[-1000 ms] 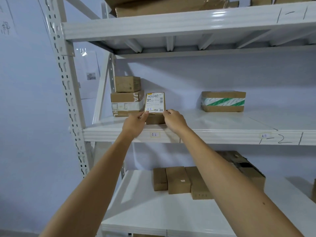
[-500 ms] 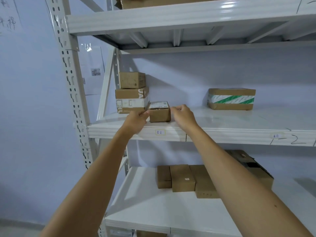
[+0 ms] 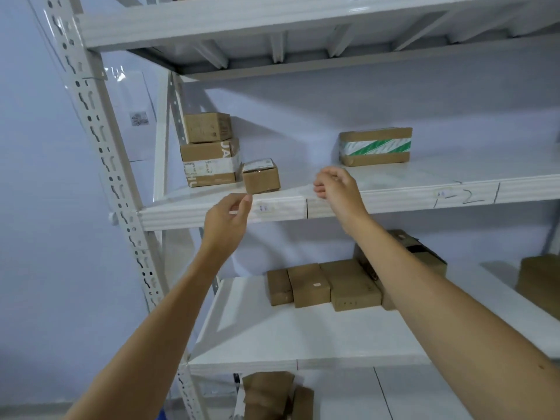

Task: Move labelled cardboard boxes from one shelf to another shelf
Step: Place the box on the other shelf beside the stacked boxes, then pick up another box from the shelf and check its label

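Note:
A small cardboard box [image 3: 261, 177] with a white label on top rests flat on the middle shelf [image 3: 394, 189], beside a stack of two boxes [image 3: 209, 156]. My left hand [image 3: 228, 219] hovers just below and in front of the shelf edge, fingers loosely curled and empty. At the shelf edge, to the right of the small box, my right hand [image 3: 338, 189] is apart from it, with curled fingers that hold nothing. On the lower shelf [image 3: 272, 334] lies a row of several brown boxes [image 3: 321, 284].
A box with green-striped tape [image 3: 375, 146] sits further right on the middle shelf. The perforated white upright [image 3: 100, 147] stands at the left. More boxes [image 3: 266, 395] lie beneath the lower shelf, and another box [image 3: 542, 283] is at the far right.
The small labelled box was tipped from upright to flat on the middle shelf, and both hands have let go and drawn back from it.

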`<state>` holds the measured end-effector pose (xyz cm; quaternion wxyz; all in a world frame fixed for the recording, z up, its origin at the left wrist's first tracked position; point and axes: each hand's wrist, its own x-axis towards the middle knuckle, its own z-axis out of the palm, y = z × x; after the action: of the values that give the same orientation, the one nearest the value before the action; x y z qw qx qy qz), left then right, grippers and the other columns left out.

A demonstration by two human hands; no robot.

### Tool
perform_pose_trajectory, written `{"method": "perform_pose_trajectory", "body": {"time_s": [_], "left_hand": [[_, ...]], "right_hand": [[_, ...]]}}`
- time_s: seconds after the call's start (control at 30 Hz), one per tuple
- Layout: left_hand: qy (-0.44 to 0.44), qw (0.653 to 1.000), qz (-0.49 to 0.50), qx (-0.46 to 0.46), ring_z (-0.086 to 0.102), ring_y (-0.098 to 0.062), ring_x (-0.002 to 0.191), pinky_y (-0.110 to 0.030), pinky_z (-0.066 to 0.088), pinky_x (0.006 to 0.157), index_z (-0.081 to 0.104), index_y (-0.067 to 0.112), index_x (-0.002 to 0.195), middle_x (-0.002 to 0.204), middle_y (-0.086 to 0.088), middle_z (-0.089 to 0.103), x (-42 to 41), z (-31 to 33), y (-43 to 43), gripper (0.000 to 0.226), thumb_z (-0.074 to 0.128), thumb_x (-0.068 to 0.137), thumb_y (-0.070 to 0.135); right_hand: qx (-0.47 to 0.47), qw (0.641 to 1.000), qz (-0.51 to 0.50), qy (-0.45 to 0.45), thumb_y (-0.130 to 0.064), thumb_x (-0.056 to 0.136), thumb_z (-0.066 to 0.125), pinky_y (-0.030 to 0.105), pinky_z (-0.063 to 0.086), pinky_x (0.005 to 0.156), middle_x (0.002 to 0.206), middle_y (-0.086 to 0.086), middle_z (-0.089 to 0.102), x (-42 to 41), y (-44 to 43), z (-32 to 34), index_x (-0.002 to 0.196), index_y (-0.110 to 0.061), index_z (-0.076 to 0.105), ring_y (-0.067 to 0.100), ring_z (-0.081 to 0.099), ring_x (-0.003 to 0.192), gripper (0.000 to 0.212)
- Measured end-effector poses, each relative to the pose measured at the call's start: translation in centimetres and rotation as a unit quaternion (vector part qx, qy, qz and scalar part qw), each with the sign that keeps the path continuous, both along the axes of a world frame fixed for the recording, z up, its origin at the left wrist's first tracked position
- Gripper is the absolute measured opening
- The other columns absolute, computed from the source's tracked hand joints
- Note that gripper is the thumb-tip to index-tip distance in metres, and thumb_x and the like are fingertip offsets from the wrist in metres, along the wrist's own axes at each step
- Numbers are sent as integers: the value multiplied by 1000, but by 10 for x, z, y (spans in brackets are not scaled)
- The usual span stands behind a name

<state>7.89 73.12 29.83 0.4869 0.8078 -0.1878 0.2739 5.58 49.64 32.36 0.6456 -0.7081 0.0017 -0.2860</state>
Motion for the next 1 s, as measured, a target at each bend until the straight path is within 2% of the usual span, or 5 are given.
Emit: {"method": "perform_pose_trajectory", "body": {"time_s": [0.13, 0.37, 0.57, 0.7, 1.0], "left_hand": [[13, 998, -68, 9, 70, -22, 99, -35, 52, 89, 75, 14, 105, 101, -3, 77, -23, -16, -41, 32, 53, 104, 38], [49, 985, -153, 65, 72, -28, 97, -47, 56, 90, 72, 18, 104, 101, -6, 77, -48, -46, -115, 40, 48, 102, 50], [86, 971, -216, 63, 71, -18, 94, -47, 58, 90, 71, 28, 102, 100, 4, 76, -77, -68, -192, 48, 41, 92, 64], [101, 961, -252, 60, 71, -12, 94, -43, 58, 90, 67, 43, 91, 98, 11, 76, -103, -79, -260, 26, 46, 94, 56], [167, 941, -289, 54, 72, -6, 89, -28, 54, 82, 73, 22, 105, 100, 8, 76, -164, -120, -432, 26, 52, 100, 37]], "right_hand": [[-21, 1000, -5, -4, -27, 97, 63, 42, 54, 102, 117, 10, 69, -36, -12, -21, 118, -17, 62, 23, 69, 108, 24], [-62, 996, -45, 48, -40, 93, 63, 40, 53, 99, 115, 1, 68, -93, -73, -67, 113, -29, 63, 19, 66, 108, 23], [-66, 988, -104, 96, -37, 95, 64, 45, 54, 101, 117, 1, 69, -145, -153, -102, 118, -28, 61, 20, 68, 109, 25], [-81, 982, -133, 110, -38, 92, 64, 38, 55, 97, 116, 3, 69, -178, -211, -114, 115, -27, 62, 18, 69, 105, 25], [-89, 968, -174, 155, -33, 97, 61, 38, 52, 99, 118, -1, 68, -258, -382, -148, 120, -23, 64, 18, 65, 110, 26]]}}
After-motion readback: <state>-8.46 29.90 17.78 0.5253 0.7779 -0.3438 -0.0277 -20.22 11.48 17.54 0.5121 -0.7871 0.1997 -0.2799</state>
